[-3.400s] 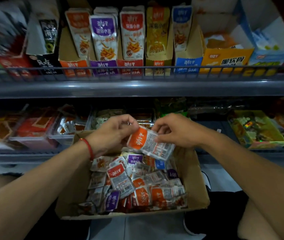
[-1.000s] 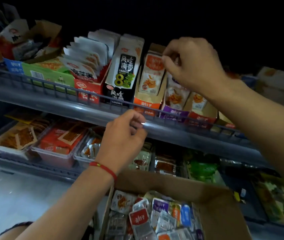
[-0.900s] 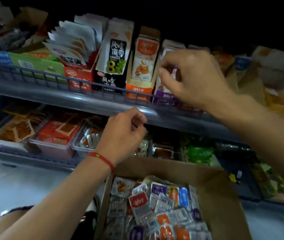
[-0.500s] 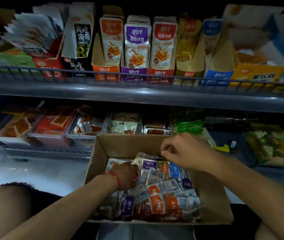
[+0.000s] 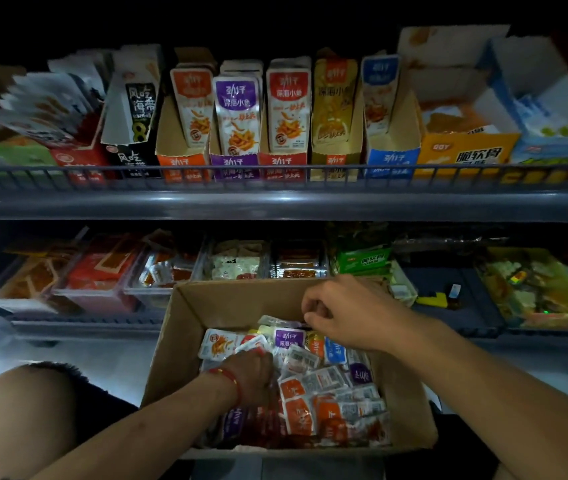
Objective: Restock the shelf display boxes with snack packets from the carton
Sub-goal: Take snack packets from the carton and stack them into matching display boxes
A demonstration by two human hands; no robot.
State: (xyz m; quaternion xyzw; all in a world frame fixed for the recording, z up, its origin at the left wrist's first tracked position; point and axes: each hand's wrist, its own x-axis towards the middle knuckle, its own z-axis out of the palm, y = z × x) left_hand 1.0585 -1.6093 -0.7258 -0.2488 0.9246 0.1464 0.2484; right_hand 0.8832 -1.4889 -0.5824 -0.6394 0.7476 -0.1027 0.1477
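A: What fills the view, biggest first?

B: The grey metal shelf with its wire front rail point(image 5: 275, 202) runs across at twelve o'clock, carrying a row of upright cardboard display boxes point(image 5: 282, 161) in orange, purple, red, yellow and blue. Below it, at six o'clock, sits the open brown cardboard carton point(image 5: 185, 341), heaped with small foil snack packets point(image 5: 324, 393) in the same colours.

A: And the hands?

B: Both are down in the carton. The left hand point(image 5: 253, 375), with a red cord at the wrist, is buried among packets at about eight o'clock of the pile; its fingers are hidden, so I cannot tell whether it has hold of anything. The right hand point(image 5: 341, 313) is at one o'clock of the pile, fingers curled and pinched together just above a purple-labelled packet point(image 5: 288, 337); whether it actually has a packet is hidden too.

A: So which step?

B: Picking, I'd judge. The next move calls for lifting one packet free and matching its colour to the right box overhead.
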